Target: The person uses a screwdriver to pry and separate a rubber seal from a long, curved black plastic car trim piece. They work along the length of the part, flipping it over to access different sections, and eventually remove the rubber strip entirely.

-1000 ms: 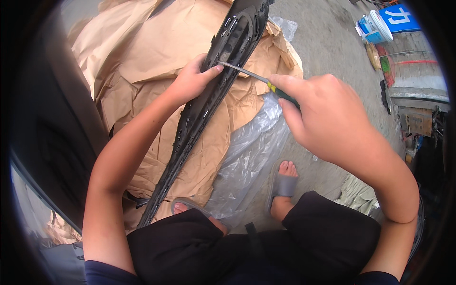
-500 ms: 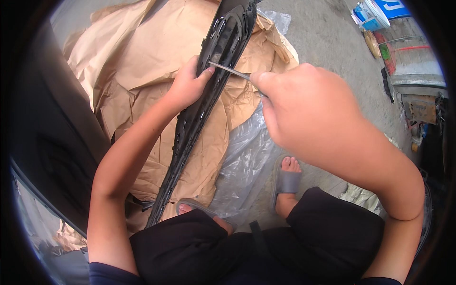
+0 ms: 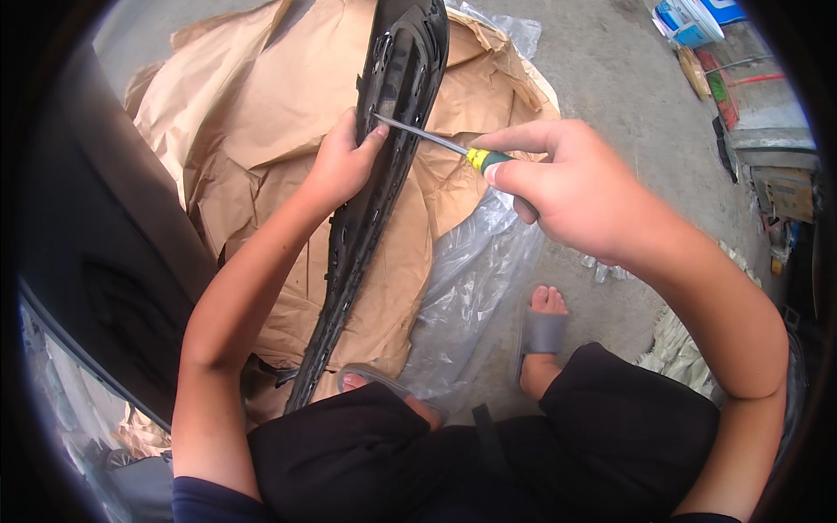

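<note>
A long black plastic trim strip (image 3: pixel 356 228) with clips along its edges slants from the top centre down toward my left knee. My left hand (image 3: pixel 347 161) is closed around its left edge, thumb lying across the inner face. In my right hand (image 3: pixel 571 179) is a screwdriver (image 3: pixel 479 159) with a green and yellow handle, gripped with the index finger stretched along the top. Its metal shaft points left, and the tip meets the strip just above my left thumb. The far side of the strip hides my left fingers.
Crumpled brown paper (image 3: pixel 261 113) and clear plastic sheeting (image 3: pixel 475 270) lie under the strip on the concrete floor (image 3: pixel 602 70). A large dark panel (image 3: pixel 105 235) stands close on the left. At the far right are a white and blue bucket (image 3: pixel 689 24) and assorted clutter. My sandalled feet are below.
My right hand has turned and loosened its grip, so the screwdriver's handle now shows. The strip appears slightly more upright, while the tip stays near my left thumb.
</note>
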`<state>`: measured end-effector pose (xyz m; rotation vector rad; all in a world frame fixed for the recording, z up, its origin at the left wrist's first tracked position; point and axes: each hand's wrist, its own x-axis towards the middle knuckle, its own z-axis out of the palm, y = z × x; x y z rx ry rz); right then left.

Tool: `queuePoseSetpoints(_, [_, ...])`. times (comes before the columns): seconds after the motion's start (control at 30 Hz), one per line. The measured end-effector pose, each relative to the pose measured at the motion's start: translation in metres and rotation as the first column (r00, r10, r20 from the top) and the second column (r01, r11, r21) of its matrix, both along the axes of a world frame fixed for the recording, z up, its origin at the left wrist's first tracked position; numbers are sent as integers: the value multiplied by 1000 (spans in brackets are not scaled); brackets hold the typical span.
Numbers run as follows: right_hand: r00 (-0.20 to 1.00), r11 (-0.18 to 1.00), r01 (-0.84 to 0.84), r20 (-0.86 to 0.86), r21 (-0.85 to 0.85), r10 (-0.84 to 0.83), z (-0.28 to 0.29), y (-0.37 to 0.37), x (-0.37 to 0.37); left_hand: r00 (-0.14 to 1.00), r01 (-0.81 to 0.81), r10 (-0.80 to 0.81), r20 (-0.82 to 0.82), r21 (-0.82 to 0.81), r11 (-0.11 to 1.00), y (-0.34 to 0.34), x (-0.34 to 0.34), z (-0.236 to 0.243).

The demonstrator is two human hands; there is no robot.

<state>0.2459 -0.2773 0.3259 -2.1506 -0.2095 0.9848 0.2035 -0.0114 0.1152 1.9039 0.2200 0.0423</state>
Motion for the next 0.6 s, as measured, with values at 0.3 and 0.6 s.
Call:
queuePoseSetpoints(0.3, [754, 885, 410, -628, 222, -192, -2, 7, 3, 998, -32, 37, 58, -86, 996, 14, 5, -4])
queuePoseSetpoints(0.6, [949, 957, 197, -287, 215, -131, 12, 5, 9, 990, 91, -118, -71, -300, 950, 53, 12, 32])
